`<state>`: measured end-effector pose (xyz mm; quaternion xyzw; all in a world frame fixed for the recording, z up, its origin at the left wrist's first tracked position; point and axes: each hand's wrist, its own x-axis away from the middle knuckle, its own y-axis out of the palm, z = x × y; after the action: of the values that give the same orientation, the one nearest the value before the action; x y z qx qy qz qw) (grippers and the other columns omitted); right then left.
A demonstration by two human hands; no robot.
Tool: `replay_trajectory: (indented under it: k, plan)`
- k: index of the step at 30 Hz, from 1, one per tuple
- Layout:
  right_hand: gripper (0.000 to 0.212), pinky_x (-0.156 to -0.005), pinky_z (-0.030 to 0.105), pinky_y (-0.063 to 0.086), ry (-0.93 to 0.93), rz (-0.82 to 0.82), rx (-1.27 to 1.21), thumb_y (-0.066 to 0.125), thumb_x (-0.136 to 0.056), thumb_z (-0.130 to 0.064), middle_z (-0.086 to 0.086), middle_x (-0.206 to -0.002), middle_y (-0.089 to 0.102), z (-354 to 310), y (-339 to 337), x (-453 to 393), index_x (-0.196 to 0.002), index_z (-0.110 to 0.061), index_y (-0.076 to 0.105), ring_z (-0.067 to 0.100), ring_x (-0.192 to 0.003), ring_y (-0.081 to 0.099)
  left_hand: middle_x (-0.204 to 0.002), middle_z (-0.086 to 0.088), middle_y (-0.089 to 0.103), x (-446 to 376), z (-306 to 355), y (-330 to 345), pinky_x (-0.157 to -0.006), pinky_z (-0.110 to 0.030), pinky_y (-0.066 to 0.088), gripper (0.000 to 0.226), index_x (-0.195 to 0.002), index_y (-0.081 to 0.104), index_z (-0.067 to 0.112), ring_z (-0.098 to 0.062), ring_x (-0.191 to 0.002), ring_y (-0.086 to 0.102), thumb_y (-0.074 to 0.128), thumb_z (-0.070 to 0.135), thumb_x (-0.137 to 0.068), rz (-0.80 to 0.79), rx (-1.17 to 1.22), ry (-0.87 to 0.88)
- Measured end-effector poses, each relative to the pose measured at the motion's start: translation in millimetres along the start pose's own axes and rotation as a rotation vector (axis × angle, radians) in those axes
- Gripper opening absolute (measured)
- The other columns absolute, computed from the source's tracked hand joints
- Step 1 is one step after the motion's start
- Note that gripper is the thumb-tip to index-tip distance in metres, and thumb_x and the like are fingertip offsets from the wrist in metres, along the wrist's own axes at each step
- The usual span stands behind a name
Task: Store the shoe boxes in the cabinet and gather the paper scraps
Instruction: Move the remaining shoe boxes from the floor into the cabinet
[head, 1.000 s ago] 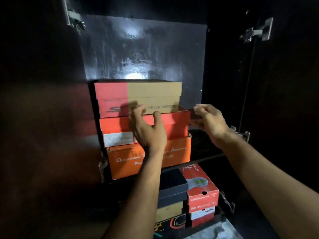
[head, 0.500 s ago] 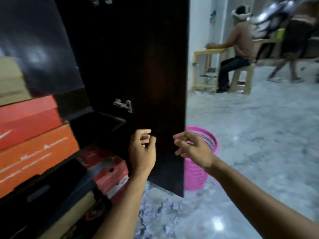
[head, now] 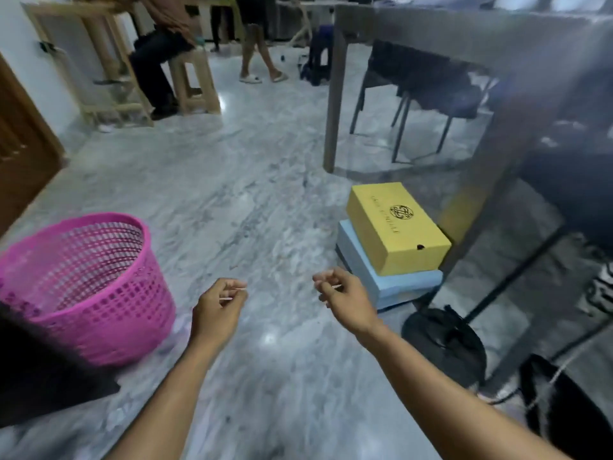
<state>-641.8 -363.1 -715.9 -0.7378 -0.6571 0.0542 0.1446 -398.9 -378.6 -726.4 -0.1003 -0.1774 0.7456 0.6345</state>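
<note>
- Yellow shoe box (head: 396, 227) sits on a pale blue shoe box (head: 391, 287) on the marble floor (head: 232, 200): two boxes, stacked at about two o'clock from the hands, beside a table leg (head: 331, 94).
- One pink mesh basket (head: 83, 287) stands at nine o'clock.
- Two hands hang over the floor: left hand (head: 217, 310) and right hand (head: 345, 302), both loosely curled, gripping nothing.
- No paper scraps can be made out.

I see a pink mesh basket (head: 83, 287) near left on the marble floor (head: 248, 194). A table (head: 431, 34) stands far right with dark chairs (head: 428, 91) beneath, black bags (head: 444, 340) near right, a wooden stool (head: 195, 81) far left.
</note>
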Motion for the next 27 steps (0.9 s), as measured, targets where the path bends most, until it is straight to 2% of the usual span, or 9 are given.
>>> replay_trajectory:
  k: [2, 5, 8, 10, 16, 20, 23, 25, 27]
  plan:
    - [0.009, -0.080, 0.030, 0.052, 0.024, 0.172, 0.012, 0.061, -0.100, -0.019, -0.007, -0.098, 0.069, 21.1, -36.8, -7.2, -0.100, -0.020, 0.070, 0.018, -0.095, 0.066, -0.095, -0.006, 0.074, -6.9, 8.0, 42.4, -0.088, -0.047, 0.056, 0.007, -0.089, 0.070, 0.033, -0.028, -0.088, 0.073, 0.068, 0.027, -0.091, -0.123, 0.010, -0.036]
    - [0.011, -0.073, 0.027, 0.048, 0.078, 0.439, 0.042, 0.061, -0.099, -0.023, -0.004, -0.106, 0.068, 41.9, -94.8, -25.2, -0.107, -0.020, 0.068, 0.017, -0.097, 0.065, -0.108, -0.005, 0.071, -19.6, 25.3, 102.1, -0.080, -0.034, 0.054, 0.008, -0.099, 0.071, 0.024, -0.020, -0.091, 0.073, 0.063, 0.025, -0.099, -0.296, 0.037, -0.116]
    - [0.021, -0.093, 0.034, 0.047, 0.150, 0.603, 0.077, 0.060, -0.096, -0.027, 0.003, -0.127, 0.063, 56.9, -144.5, -53.5, -0.116, -0.021, 0.065, 0.025, -0.116, 0.061, -0.114, -0.005, 0.070, -34.2, 45.0, 157.9, -0.078, -0.030, 0.054, 0.011, -0.104, 0.070, 0.024, -0.019, -0.095, 0.074, 0.063, 0.028, -0.096, -0.439, 0.029, -0.154]
    - [0.036, -0.106, 0.041, 0.046, 0.191, 0.656, 0.116, 0.058, -0.095, -0.030, 0.005, -0.137, 0.055, 62.3, -167.7, -71.0, -0.129, -0.022, 0.060, 0.027, -0.124, 0.057, -0.119, -0.006, 0.068, -40.9, 59.9, 191.7, -0.078, -0.031, 0.055, 0.012, -0.106, 0.066, 0.025, -0.023, -0.099, 0.072, 0.063, 0.033, -0.097, -0.530, 0.035, -0.152]
    - [0.058, -0.113, 0.037, 0.039, 0.215, 0.653, 0.238, 0.062, -0.096, -0.034, 0.008, -0.151, 0.044, 76.8, -199.1, -118.2, -0.150, -0.018, 0.049, 0.028, -0.137, 0.050, -0.130, -0.002, 0.055, -54.8, 77.0, 270.5, -0.103, -0.047, 0.053, 0.033, -0.115, 0.056, 0.029, -0.025, -0.119, 0.059, 0.056, 0.056, -0.096, -0.658, 0.031, -0.231]
    - [0.065, -0.116, 0.040, 0.038, 0.291, 0.634, 0.242, 0.061, -0.095, -0.043, 0.007, -0.150, 0.042, 83.0, -201.1, -134.0, -0.154, -0.019, 0.044, 0.029, -0.140, 0.046, -0.142, 0.000, 0.047, -62.1, 66.1, 296.2, -0.107, -0.046, 0.050, 0.076, -0.148, 0.040, 0.034, -0.025, -0.125, 0.055, 0.054, 0.076, -0.087, -0.692, 0.138, -0.369]
    - [0.063, -0.110, 0.046, 0.046, 0.343, 0.658, 0.235, 0.064, -0.089, -0.050, 0.006, -0.143, 0.050, 85.8, -203.8, -141.0, -0.144, -0.022, 0.054, 0.030, -0.132, 0.053, -0.140, -0.001, 0.053, -66.8, 59.3, 300.2, -0.110, -0.045, 0.048, 0.087, -0.149, 0.042, 0.031, -0.026, -0.125, 0.057, 0.054, 0.083, -0.080, -0.693, 0.213, -0.407]
    - [0.035, -0.089, 0.040, 0.053, 0.344, 0.649, 0.196, 0.066, -0.085, -0.048, 0.003, -0.114, 0.066, 90.1, -201.3, -142.8, -0.110, -0.024, 0.072, 0.029, -0.109, 0.061, -0.138, -0.003, 0.058, -71.9, 53.8, 298.4, -0.108, -0.044, 0.050, 0.093, -0.148, 0.045, 0.032, -0.027, -0.120, 0.062, 0.056, 0.087, -0.074, -0.680, 0.264, -0.422]
    - [0.020, -0.073, 0.035, 0.051, 0.309, 0.634, 0.179, 0.069, -0.085, -0.039, -0.002, -0.088, 0.067, 94.7, -194.3, -138.1, -0.078, -0.021, 0.071, 0.024, -0.090, 0.061, -0.137, -0.004, 0.061, -79.0, 49.6, 294.4, -0.105, -0.043, 0.053, 0.096, -0.148, 0.046, 0.032, -0.026, -0.113, 0.069, 0.061, 0.086, -0.071, -0.658, 0.326, -0.437]
